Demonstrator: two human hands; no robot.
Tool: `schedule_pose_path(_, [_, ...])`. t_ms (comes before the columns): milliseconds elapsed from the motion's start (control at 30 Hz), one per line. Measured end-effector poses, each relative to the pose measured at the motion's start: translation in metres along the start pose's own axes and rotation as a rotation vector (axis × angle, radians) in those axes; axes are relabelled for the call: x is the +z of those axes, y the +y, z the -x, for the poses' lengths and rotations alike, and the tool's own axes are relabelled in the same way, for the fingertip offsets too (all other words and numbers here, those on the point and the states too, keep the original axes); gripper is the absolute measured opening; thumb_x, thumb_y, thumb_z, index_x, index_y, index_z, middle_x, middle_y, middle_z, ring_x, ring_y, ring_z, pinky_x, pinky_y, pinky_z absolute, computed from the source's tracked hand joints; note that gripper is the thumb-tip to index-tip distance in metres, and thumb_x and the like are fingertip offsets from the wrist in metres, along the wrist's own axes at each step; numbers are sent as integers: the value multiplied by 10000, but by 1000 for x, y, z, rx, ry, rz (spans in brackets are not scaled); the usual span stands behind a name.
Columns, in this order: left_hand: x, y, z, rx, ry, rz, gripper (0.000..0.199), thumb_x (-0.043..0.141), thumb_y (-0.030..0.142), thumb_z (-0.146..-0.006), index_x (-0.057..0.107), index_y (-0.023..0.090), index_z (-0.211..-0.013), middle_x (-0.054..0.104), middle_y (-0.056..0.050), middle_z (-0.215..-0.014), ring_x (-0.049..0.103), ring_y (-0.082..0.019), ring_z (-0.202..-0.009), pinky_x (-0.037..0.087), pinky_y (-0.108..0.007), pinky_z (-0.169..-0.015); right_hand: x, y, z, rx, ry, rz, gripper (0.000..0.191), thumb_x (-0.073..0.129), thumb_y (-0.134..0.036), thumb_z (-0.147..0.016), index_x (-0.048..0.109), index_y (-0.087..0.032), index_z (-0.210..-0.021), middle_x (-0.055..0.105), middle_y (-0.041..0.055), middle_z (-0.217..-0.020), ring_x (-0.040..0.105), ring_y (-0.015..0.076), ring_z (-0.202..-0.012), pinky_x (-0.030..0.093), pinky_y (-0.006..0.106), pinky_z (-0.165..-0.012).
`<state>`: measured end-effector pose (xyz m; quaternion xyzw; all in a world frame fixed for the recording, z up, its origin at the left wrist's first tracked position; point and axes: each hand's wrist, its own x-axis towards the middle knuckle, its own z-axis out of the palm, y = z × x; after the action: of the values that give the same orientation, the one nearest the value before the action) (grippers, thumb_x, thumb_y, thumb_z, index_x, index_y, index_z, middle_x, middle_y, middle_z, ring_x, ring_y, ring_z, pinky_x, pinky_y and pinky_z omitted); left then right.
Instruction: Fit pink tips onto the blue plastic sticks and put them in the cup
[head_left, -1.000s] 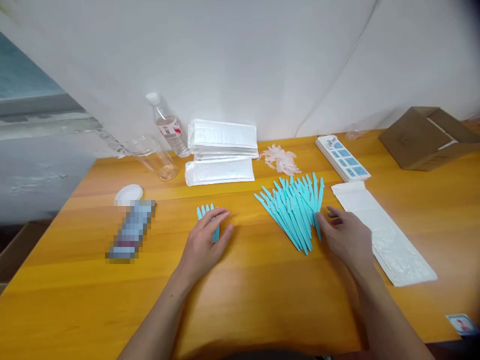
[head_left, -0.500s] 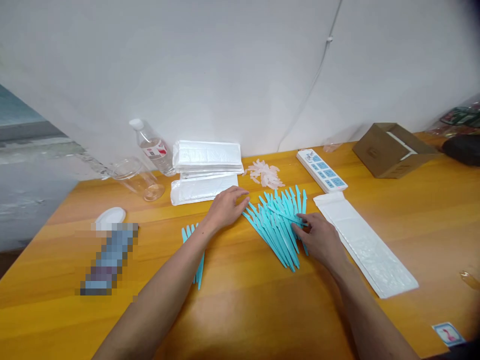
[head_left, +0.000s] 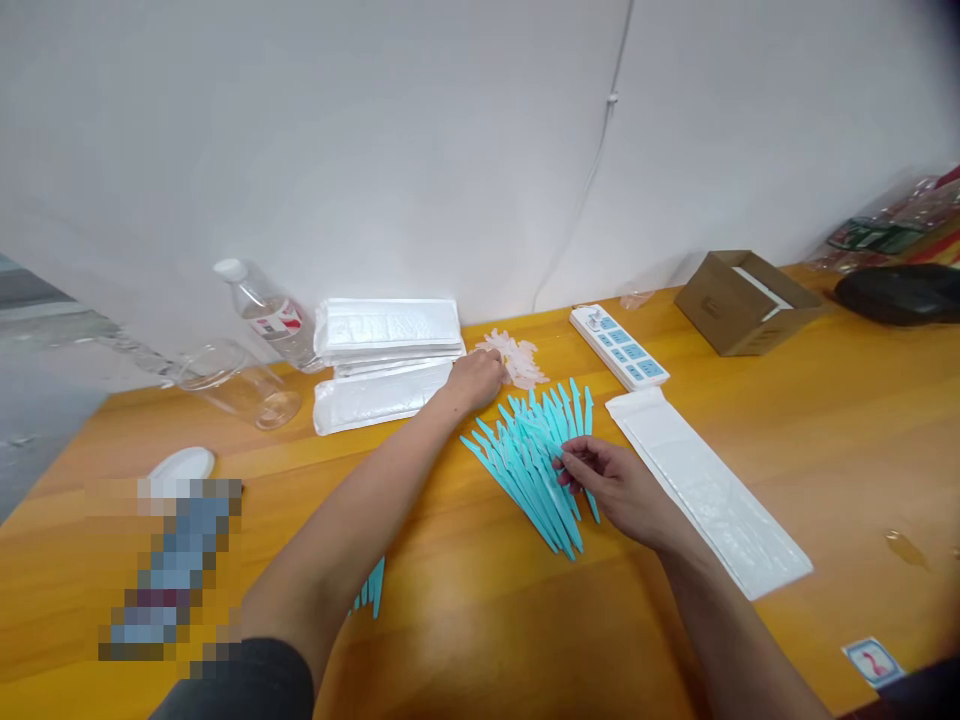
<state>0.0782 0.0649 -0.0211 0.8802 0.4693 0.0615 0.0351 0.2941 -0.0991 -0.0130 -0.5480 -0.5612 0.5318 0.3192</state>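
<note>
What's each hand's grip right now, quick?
Left hand: at the pale pink pieces; grip can't be told.
Right hand: closed, apparently holding a turquoise stick.

Left arm [head_left: 360, 510] stretched out, left grip [head_left: 478, 378] beyond and left of right grip [head_left: 600, 475], right fingers [head_left: 591, 443] curled toward thumb.

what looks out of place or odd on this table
Mainly the pixelated patch at the left, by the white lid: its blocky squares hide whatever lies there. The turquoise tools make an untidy, overlapping heap, but nothing looks plainly spilled or damaged.
</note>
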Motion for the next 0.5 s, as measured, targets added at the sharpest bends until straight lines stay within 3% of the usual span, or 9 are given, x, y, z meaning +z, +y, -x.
schedule_pose_path(133, [-2,-3,-2,43,-12,-15,240,518,214,-901,727,101,-872,670,-179,-1039,575,-298,-1077,459,-385,-872,4,-3,1,167,-166,-470,296,748,-447,-802,661,-173,-874,727,53,-918,683,154,-800,544,305,-770])
schedule_pose_path(300, [-6,-3,6,48,44,52,267,455,226,-953,686,104,-902,684,-178,-1016,592,-277,-1064,438,-388,-914,7,-10,1,238,-180,-678,264,807,-386,-762,704,-158,-850,756,79,-972,722,167,-841,558,319,-845])
schedule_pose_path(400, [-18,2,38,-21,129,178,342,321,302,-1023,623,146,-1058,702,-114,-974,652,-207,-907,479,-332,-820,10,-14,4,226,-194,-691,247,806,-366,-769,702,-156,-847,759,72,-964,727,161,-822,566,308,-829])
schedule_pose_path(500, [-34,11,97,-187,233,728,348,351,421,-1017,591,174,-1069,693,-42,-838,640,-139,-675,501,-265,-658,16,-18,7,222,-242,-689,236,797,-354,-783,684,-158,-850,758,62,-952,726,153,-816,566,301,-825])
